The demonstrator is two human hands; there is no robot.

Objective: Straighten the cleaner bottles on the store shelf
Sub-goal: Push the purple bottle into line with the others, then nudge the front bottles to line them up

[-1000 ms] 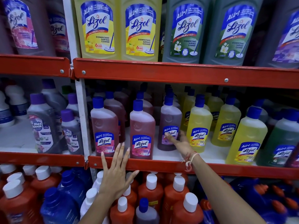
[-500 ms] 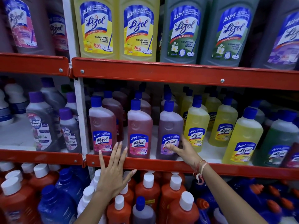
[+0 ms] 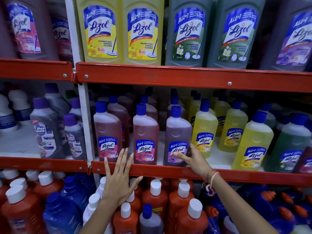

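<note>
On the middle shelf a purple Lizol bottle (image 3: 177,132) with a blue cap stands upright at the front edge. My right hand (image 3: 192,159) grips its lower right side, thumb across the label. Left of it stand two pink Lizol bottles (image 3: 145,132), (image 3: 108,130), upright, labels facing out. My left hand (image 3: 118,176) lies flat with fingers spread on the red shelf rail (image 3: 168,171), fingertips at the base of the pink bottles. Yellow Lizol bottles (image 3: 204,130), (image 3: 251,142) stand to the right, set at uneven depths.
Large Lizol bottles (image 3: 141,31) fill the top shelf. Orange bottles with white caps (image 3: 155,196) and blue bottles (image 3: 62,210) crowd the bottom shelf under my arms. A white upright post (image 3: 84,122) divides off the left bay with Max Kleen bottles (image 3: 45,129). A green bottle (image 3: 290,146) stands far right.
My right hand has pulled the purple bottle forward to the shelf's front edge, into line with the two pink bottles. My left hand stays on the rail.
</note>
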